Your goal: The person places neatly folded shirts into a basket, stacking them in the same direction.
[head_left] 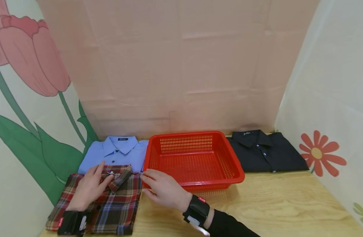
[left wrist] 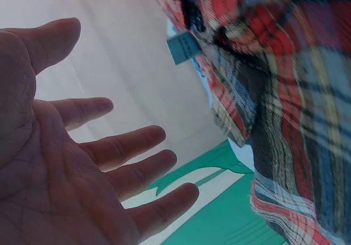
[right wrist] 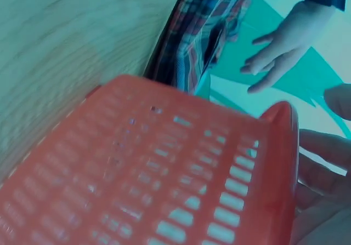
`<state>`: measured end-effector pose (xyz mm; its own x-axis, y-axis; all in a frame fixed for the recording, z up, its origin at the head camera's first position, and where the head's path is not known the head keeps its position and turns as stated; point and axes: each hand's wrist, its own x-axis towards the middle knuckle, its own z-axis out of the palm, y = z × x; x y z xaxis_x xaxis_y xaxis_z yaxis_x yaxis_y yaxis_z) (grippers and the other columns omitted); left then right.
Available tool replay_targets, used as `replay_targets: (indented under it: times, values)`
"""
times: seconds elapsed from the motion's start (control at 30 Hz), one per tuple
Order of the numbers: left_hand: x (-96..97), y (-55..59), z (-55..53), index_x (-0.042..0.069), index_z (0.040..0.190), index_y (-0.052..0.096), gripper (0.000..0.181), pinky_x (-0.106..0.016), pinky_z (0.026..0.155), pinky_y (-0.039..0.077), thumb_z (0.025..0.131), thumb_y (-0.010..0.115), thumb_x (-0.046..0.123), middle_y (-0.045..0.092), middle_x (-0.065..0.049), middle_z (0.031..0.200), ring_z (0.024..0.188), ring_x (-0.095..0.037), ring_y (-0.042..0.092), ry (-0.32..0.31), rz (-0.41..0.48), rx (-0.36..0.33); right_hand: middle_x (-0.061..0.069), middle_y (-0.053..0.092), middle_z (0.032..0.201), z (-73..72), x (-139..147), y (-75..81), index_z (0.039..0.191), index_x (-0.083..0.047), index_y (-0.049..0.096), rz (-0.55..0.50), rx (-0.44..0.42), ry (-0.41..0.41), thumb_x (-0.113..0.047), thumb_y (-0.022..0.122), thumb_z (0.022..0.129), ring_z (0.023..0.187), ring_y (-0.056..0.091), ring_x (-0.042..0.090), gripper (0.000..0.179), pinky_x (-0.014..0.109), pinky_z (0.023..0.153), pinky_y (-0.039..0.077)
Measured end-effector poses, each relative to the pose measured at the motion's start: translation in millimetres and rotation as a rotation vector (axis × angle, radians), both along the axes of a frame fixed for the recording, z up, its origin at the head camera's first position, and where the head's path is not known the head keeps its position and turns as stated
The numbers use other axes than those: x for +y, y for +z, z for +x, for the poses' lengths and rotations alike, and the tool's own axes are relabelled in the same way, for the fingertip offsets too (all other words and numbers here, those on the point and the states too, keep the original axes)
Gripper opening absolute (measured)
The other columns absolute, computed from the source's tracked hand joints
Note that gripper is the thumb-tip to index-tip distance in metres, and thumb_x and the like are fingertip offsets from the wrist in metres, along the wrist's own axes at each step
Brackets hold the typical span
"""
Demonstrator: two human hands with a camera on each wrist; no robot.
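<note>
A folded red plaid shirt lies at the front left, its collar toward the back. Over it hovers my left hand, fingers spread; the left wrist view shows its bare palm apart from the cloth. My right hand is at the front left corner of a red plastic basket, fingers loosely bent. In the right wrist view those fingers lie beside the basket's rim; whether they touch it I cannot tell. The basket holds nothing.
Behind the plaid shirt lies a folded light blue shirt, partly covered by it. A folded black shirt is right of the basket. Everything rests on a wooden table, bounded by a pinkish back panel and printed side walls.
</note>
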<state>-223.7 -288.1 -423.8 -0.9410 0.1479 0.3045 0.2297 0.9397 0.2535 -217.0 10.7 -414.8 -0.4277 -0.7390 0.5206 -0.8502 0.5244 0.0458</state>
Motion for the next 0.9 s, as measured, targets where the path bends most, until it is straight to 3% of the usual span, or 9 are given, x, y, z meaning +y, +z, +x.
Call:
replay_targets:
  times: [0.2, 0.4, 0.5, 0.73, 0.9]
  values:
    - [-6.8, 0.1, 4.3, -0.009, 0.14, 0.033, 0.068, -0.064, 0.076, 0.045, 0.096, 0.052, 0.039, 0.046, -0.04, 0.122, 0.105, -0.052, 0.047, 0.003, -0.004, -0.016, 0.006, 0.061, 0.125, 5.2, -19.6, -1.8, 0.122, -0.008, 0.061, 0.035, 0.068, 0.068, -0.037, 0.057, 0.093, 0.124, 0.045, 0.019, 0.041, 0.035, 0.107, 0.035]
    - [-13.8, -2.4, 5.5, -0.011, 0.137, 0.036, 0.063, -0.065, 0.075, 0.044, 0.094, 0.056, 0.031, 0.046, -0.042, 0.118, 0.102, -0.055, 0.047, 0.032, -0.027, -0.037, 0.001, 0.064, 0.122, 16.2, -33.5, -2.2, 0.122, -0.01, 0.062, 0.073, 0.005, 0.197, -0.034, 0.05, 0.097, 0.129, 0.04, 0.015, 0.037, 0.03, 0.11, 0.029]
    - [-16.8, -3.1, 5.5, -0.011, 0.136, 0.036, 0.062, -0.066, 0.077, 0.043, 0.095, 0.055, 0.032, 0.045, -0.042, 0.118, 0.102, -0.055, 0.047, 0.032, -0.024, -0.052, 0.001, 0.062, 0.124, 18.5, -38.1, -6.5, 0.122, -0.011, 0.062, 0.12, -0.038, 0.217, -0.034, 0.047, 0.098, 0.127, 0.042, 0.012, 0.037, 0.025, 0.108, 0.03]
    - [-30.4, -3.9, 8.3, -0.017, 0.133, 0.035, 0.06, -0.066, 0.084, 0.041, 0.095, 0.054, 0.026, 0.04, -0.047, 0.121, 0.107, -0.06, 0.041, 0.024, -0.018, -0.11, -0.002, 0.06, 0.12, 19.4, -47.8, -26.3, 0.122, -0.013, 0.063, 0.236, -0.121, 0.208, -0.034, 0.046, 0.099, 0.11, 0.052, 0.005, 0.035, 0.017, 0.094, 0.043]
    - [-45.9, -8.2, 10.8, -0.02, 0.129, 0.038, 0.056, -0.067, 0.086, 0.04, 0.094, 0.055, 0.02, 0.039, -0.049, 0.121, 0.108, -0.06, 0.039, 0.045, -0.031, -0.116, -0.008, 0.063, 0.099, 21.2, -52.5, -38.9, 0.101, -0.018, 0.069, 0.237, -0.163, 0.17, -0.032, 0.053, 0.096, 0.085, 0.056, -0.003, 0.021, 0.011, 0.071, 0.049]
